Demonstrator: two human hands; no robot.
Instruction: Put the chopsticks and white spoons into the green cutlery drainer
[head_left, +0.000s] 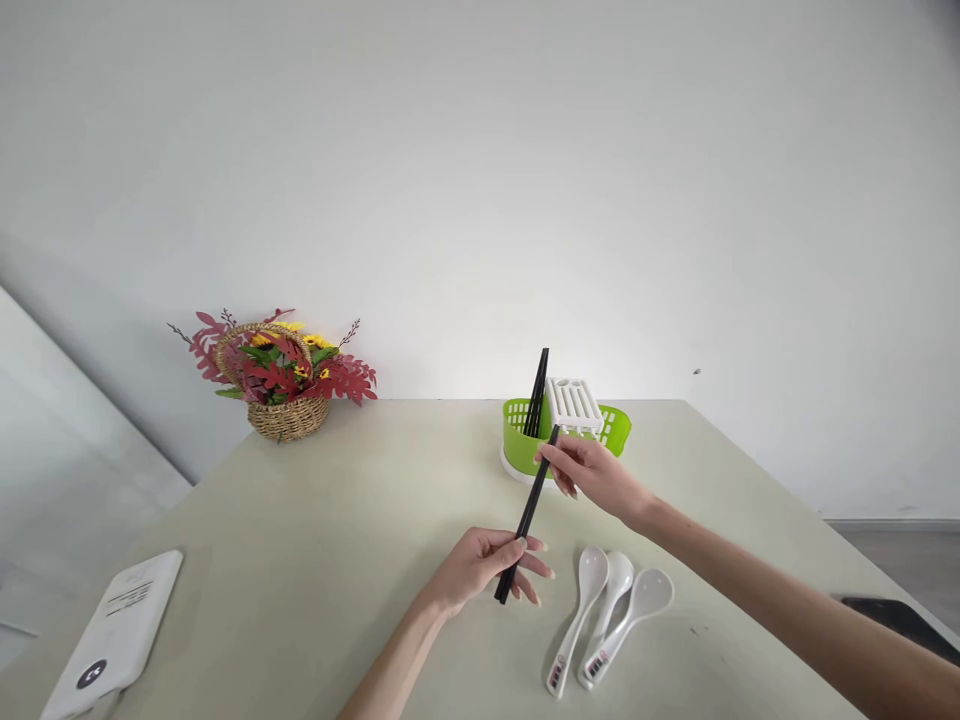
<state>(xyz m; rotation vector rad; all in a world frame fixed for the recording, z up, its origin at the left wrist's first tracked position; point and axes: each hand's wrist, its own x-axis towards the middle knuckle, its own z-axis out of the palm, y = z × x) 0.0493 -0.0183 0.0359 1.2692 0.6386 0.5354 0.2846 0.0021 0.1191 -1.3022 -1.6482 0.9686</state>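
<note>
Black chopsticks [532, 508] slant between my two hands, above the table. My left hand [484, 568] grips them near the lower end, thumb on top and the other fingers spread below. Around the upper end, the thumb and fingers of my right hand [585, 470] are closed. Just behind is a green utensil basket [517, 450] with a white slotted top [576, 402]; my right hand partly hides its front. More black chopsticks [537, 393] stand upright in its left part. Three white spoons [581, 620] lie on the table below my right forearm.
A wicker basket [289, 418] of artificial flowers stands at the table's back left. A white device [112, 635] that looks like a power bank lies at the left edge. Near the right edge is a dark flat object [896, 622], partly behind my forearm. A wall borders the back.
</note>
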